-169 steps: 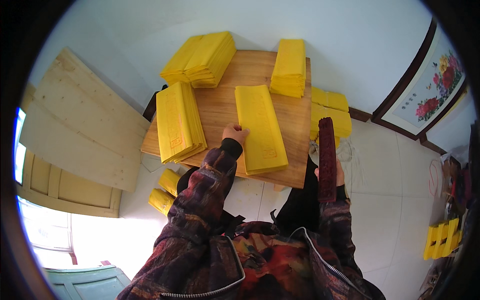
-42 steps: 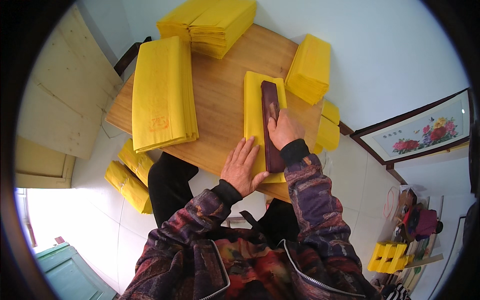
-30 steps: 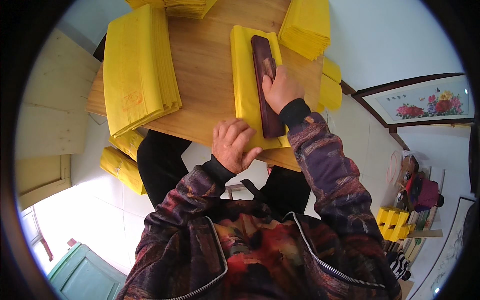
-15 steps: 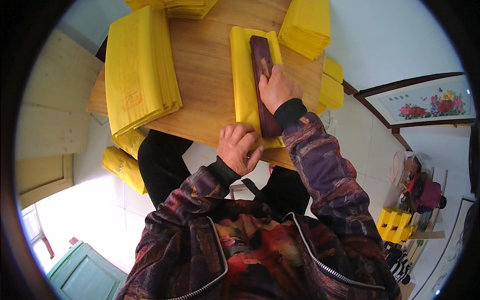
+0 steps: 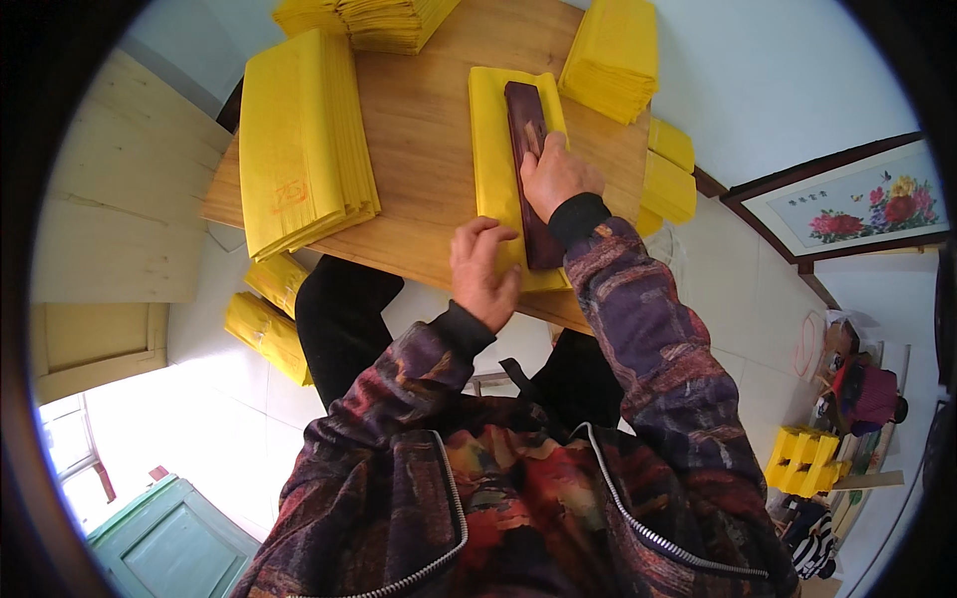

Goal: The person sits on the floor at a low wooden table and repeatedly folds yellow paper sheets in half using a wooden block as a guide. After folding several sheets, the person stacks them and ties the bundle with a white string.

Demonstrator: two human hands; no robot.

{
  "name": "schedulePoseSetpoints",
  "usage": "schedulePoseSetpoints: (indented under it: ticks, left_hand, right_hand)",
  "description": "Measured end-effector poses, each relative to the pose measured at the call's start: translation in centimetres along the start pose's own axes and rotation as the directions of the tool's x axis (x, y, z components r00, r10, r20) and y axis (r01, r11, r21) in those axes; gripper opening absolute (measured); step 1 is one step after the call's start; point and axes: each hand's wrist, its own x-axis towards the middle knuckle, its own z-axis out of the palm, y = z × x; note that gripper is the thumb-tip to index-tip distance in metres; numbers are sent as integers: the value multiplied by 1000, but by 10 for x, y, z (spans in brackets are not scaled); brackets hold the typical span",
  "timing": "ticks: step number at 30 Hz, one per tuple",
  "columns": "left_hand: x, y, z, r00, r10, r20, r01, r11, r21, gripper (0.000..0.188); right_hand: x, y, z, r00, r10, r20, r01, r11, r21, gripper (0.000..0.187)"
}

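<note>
A long dark reddish-brown wooden block (image 5: 541,237) lies lengthwise on a folded strip of yellow paper (image 5: 488,149) at the table's front right. My right hand (image 5: 560,179) is closed on the block's middle, where a lighter wooden piece shows by the fingertips. Over the paper's near left edge, my left hand (image 5: 483,271) has its fingers bent and apart, with nothing seen in it. Whether its fingertips touch the paper I cannot tell.
Stacks of folded yellow paper stand on the wooden table (image 5: 419,169): a large stack (image 5: 299,140) at left, others at the far left and a stack (image 5: 613,60) at far right. More yellow bundles (image 5: 267,334) lie below the table's left side. A framed flower picture (image 5: 847,204) is at right.
My left hand has moved forward along the paper's left edge and its fingers have lifted and spread. My right hand stays on the block. The whole view has shifted slightly.
</note>
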Motion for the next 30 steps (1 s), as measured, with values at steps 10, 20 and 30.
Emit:
schedulePoseSetpoints:
  ticks: [10,20,30]
  left_hand:
    - [-38,-24,-48,923,-346,167,384,838,-389,24]
    - [4,-37,-21,876,-376,302,462,835,-299,29]
    - [47,-31,-12,828,-515,221,552,818,-161,28]
  right_hand:
    - [1,0,-3,999,-17,43,16,1000,13,31]
    - [1,-1,-4,999,-27,35,27,999,17,33]
    - [7,92,-11,984,126,-126,38,540,841,40]
